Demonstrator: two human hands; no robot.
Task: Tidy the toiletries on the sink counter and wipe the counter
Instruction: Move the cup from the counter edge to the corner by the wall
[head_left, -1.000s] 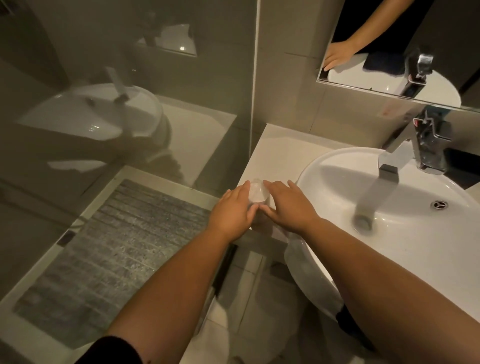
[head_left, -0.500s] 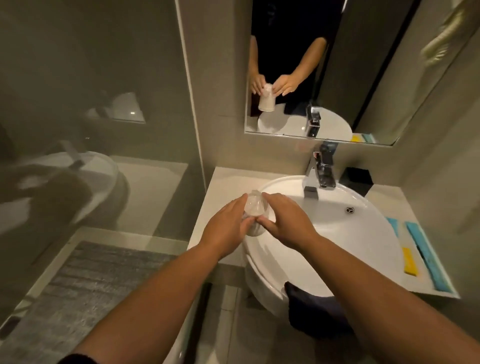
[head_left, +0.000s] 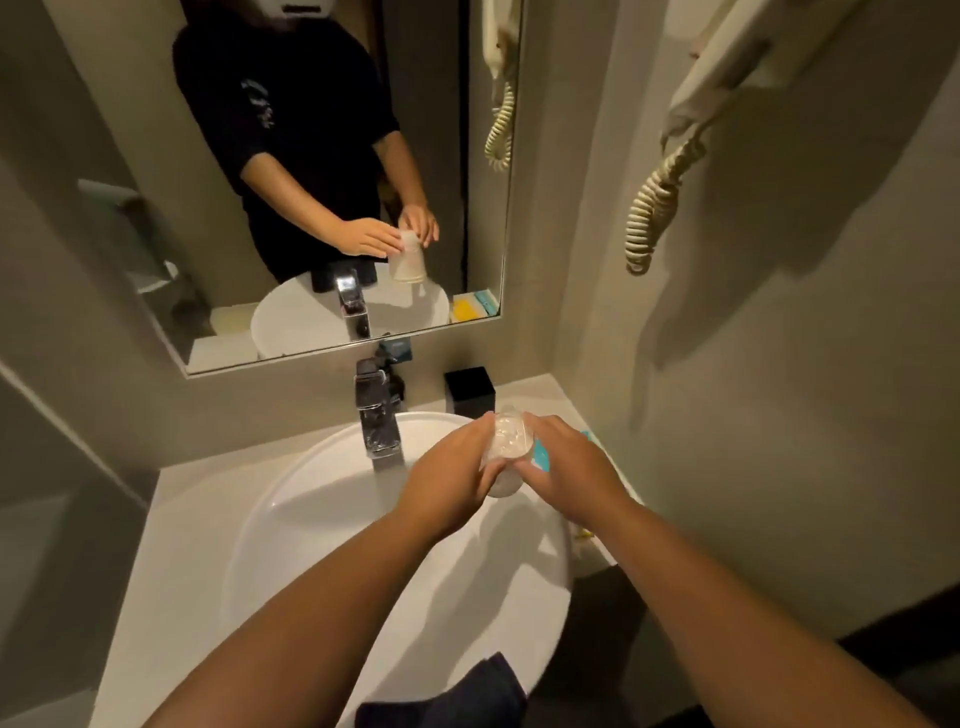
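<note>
Both hands, left hand and right hand, grasp an upside-down clear plastic cup above the right rim of the white sink, just right of the faucet.

1. My fingers are pressing on a cup of thin, clear, crinkly plastic.
2. The basin is looking like glossy white ceramic, smooth all over.
3. The tap is gleaming as polished chrome metal.
4. The tabletop is showing a pale, smooth, matt finish.
5. A dark cloth is draping soft and matt over the basin's front rim.
6. The mirror is shining as flat glass.
7. The small black box is appearing matt.
</note>
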